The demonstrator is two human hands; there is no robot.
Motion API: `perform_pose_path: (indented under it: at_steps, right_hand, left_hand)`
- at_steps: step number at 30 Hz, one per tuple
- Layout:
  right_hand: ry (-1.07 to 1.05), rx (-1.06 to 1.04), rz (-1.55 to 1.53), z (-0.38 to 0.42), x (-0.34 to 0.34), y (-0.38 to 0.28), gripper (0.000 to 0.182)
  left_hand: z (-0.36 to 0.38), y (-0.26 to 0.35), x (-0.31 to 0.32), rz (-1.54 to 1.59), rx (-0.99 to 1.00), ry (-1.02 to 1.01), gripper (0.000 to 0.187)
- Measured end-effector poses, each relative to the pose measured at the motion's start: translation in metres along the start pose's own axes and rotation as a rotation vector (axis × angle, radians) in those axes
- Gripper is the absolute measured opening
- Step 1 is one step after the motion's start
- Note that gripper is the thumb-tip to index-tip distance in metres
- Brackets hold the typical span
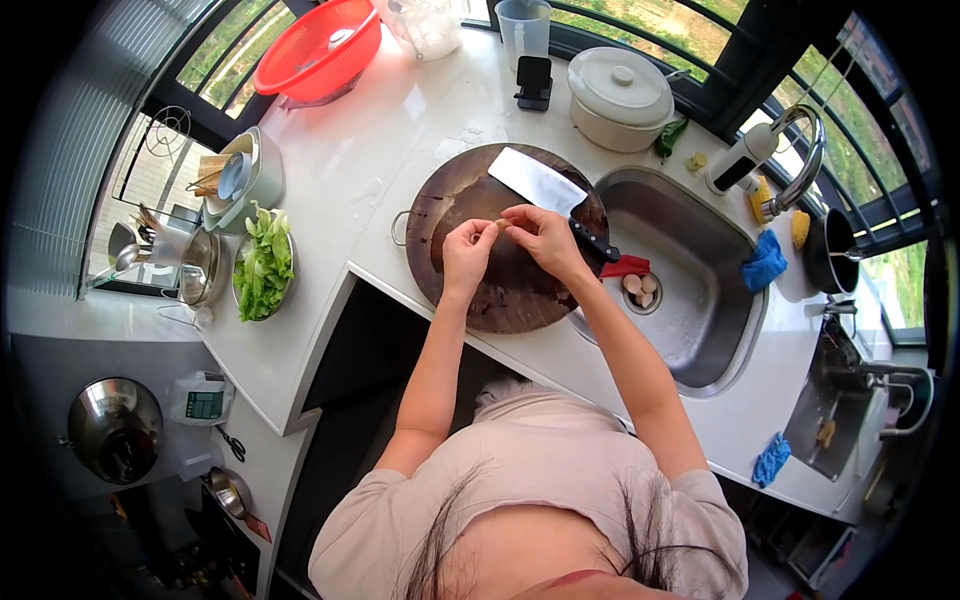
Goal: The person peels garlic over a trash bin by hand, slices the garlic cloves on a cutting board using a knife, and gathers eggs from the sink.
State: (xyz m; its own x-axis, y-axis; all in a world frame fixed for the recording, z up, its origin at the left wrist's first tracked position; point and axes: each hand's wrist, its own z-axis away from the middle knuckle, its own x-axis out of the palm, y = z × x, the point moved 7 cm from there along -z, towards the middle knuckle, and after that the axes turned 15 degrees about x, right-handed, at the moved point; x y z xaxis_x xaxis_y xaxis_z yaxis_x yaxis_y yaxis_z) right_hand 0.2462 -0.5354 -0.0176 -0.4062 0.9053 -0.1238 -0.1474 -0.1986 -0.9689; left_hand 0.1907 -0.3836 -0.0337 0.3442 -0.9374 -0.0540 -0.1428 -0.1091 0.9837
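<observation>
Both my hands meet above a round, dark wooden chopping board. Between their fingertips is a small tan piece, too small to name for certain. My left hand pinches it from one side, and my right hand pinches it from the other. Just beyond them a cleaver lies flat on the board, its black handle pointing toward the sink and partly behind my right hand.
A steel sink on the right holds egg shells and something red near the drain. Behind stand a lidded pot, a black phone stand and a red colander. Leafy greens sit in a bowl to the left.
</observation>
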Motion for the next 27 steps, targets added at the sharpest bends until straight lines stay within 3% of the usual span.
perform_pose_path:
  at_steps: [3, 6, 9, 10, 13, 16, 19, 25, 27]
  right_hand:
    - [-0.057, 0.001, -0.028, 0.002, 0.002, -0.005, 0.02]
    - [-0.088, 0.003, -0.018, 0.002, 0.002, -0.002, 0.02]
    - [-0.011, -0.019, 0.09, 0.006, 0.003, -0.003, 0.019]
    - [0.018, -0.038, 0.111, 0.008, 0.005, -0.005, 0.018]
    - [-0.065, 0.057, -0.088, 0.006, 0.004, 0.001, 0.017]
    - [-0.182, 0.219, -0.307, 0.003, 0.0, 0.01, 0.016]
    - [-0.212, 0.278, -0.35, 0.005, -0.001, 0.009, 0.018]
    - [-0.143, 0.146, -0.215, 0.006, 0.006, 0.0, 0.022]
    - [-0.176, 0.137, -0.144, 0.002, 0.009, 0.008, 0.024]
  left_hand:
    - [0.003, -0.016, 0.007, 0.496, -0.268, -0.146, 0.017]
    - [0.006, -0.023, 0.007, 0.449, -0.307, -0.178, 0.019]
    - [0.003, 0.023, 0.004, -0.376, 0.075, -0.045, 0.019]
    - [0.001, 0.022, 0.003, -0.469, 0.188, -0.034, 0.02]
    - [0.002, 0.029, 0.005, -0.385, 0.268, -0.024, 0.02]
    - [0.009, -0.011, 0.012, 0.388, -0.275, -0.073, 0.019]
    - [0.01, -0.011, 0.013, 0.451, -0.294, -0.048, 0.019]
    - [0.002, -0.001, 0.004, -0.115, -0.064, -0.089, 0.014]
    - [0.002, -0.003, 0.004, -0.027, -0.069, -0.076, 0.011]
